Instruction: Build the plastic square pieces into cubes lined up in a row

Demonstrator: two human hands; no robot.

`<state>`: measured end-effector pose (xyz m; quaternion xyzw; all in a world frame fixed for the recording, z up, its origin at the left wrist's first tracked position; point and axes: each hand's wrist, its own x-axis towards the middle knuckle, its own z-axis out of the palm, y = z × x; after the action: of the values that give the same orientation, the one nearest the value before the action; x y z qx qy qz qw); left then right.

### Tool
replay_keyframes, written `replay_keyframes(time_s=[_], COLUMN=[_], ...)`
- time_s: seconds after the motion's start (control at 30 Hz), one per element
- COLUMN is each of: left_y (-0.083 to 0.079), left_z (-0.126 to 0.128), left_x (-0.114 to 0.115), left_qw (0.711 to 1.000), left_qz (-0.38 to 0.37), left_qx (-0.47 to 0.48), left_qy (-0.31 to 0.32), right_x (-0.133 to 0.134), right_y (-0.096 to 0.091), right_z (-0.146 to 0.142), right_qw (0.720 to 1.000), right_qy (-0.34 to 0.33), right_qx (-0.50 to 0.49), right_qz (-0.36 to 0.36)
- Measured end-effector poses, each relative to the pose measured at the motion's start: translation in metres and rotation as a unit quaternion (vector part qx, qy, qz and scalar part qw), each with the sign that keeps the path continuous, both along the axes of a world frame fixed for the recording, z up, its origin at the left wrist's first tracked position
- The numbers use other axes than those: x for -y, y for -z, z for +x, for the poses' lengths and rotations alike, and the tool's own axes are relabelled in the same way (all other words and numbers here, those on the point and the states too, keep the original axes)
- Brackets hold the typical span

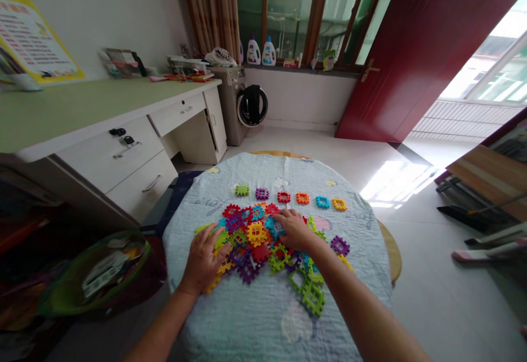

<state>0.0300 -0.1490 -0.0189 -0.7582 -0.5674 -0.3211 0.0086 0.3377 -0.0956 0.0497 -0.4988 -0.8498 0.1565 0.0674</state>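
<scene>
A heap of colourful square plastic interlocking tiles (255, 236) lies in the middle of a round table covered by a pale blue cloth (247, 318). My left hand (203, 258) lies flat, fingers stretched out, on the heap's left edge. My right hand (293, 229) rests on the heap's upper right with its fingers curled over a blue tile (275, 225). Beyond the heap, single tiles sit in a row: green (242, 190), purple (262, 193), red (284, 197), orange (302, 198), blue (322, 202), yellow (339, 204).
A white desk with drawers (135, 153) stands to the left, a small washing machine (241, 104) behind it. A green bag (94, 274) lies on the floor at the left. A dark red door (420, 49) stands open at the right, with folded furniture (481, 186) beside it.
</scene>
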Motion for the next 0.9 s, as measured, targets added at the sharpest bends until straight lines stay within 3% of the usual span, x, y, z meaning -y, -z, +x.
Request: replay_keyframes(time_s=[0.23,0.43,0.7,0.8,0.9], left_y=[0.011,0.009,0.006,0.009,0.011], left_z=[-0.028,-0.02,-0.005,-0.007,-0.009], left_x=[-0.029,-0.036,-0.045,-0.044,-0.044], left_qw=[0.995,0.99,0.989,0.991,0.992], left_qz=[-0.078,-0.105,-0.094,-0.084,-0.077], left_qx=[0.054,0.042,-0.007,-0.014,-0.02], left_qy=[-0.041,-0.08,-0.114,-0.105,-0.097], right_x=[-0.003,-0.005,-0.014,-0.021,-0.024], right_y=[0.004,0.011,0.014,0.021,0.032], right_z=[-0.015,-0.003,0.045,0.075,0.106], right_qw=[0.996,1.0,0.979,0.972,0.974], right_qy=[-0.022,-0.009,0.064,0.116,0.164], right_qx=[0.085,-0.005,-0.194,-0.205,-0.155], right_qz=[-0.009,-0.015,-0.002,0.005,0.008])
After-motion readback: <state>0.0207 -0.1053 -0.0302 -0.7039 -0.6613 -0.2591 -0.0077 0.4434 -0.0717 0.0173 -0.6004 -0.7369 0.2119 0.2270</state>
